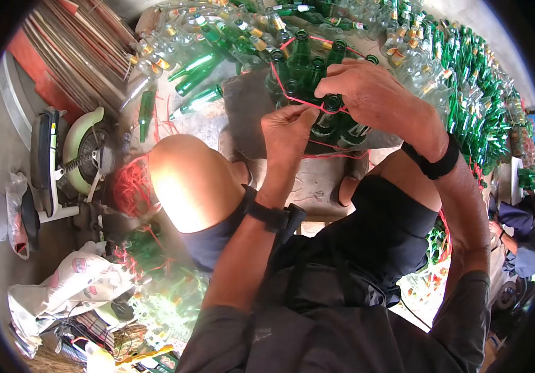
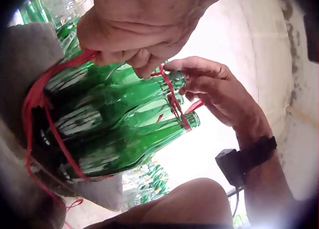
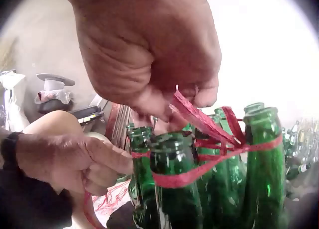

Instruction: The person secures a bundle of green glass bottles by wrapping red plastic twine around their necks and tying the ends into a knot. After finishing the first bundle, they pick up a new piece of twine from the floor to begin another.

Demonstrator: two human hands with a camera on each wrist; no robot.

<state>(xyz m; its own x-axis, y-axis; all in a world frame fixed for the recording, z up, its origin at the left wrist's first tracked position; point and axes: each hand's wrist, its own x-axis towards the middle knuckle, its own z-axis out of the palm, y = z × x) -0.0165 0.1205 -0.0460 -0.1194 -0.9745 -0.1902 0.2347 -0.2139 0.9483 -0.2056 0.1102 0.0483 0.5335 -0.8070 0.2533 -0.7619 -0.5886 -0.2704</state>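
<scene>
Green glass bottles (image 1: 300, 56) (image 2: 119, 102) (image 3: 261, 189) stand in a tight cluster on a dark slab (image 1: 242, 115). Red twine (image 1: 301, 101) (image 2: 37, 97) (image 3: 184, 178) loops around their necks, and in the left wrist view more of it runs round their lower parts. At the near side of the cluster my left hand (image 1: 287, 133) (image 2: 144, 27) (image 3: 75, 161) grips a strand with curled fingers. My right hand (image 1: 373, 96) (image 2: 214, 87) (image 3: 149, 54) is over the necks, its fingers curled at the twine; its fingertips are partly hidden. Loose twine ends stick up beside it in the right wrist view.
Many green and clear bottles (image 1: 479, 93) lie piled behind and to the right. Several loose green bottles (image 1: 199, 74) lie left of the slab. A red twine tangle (image 1: 132, 186) is beside the left knee, near a wheeled item (image 1: 84, 152). Another person (image 1: 516, 239) is partly visible at far right.
</scene>
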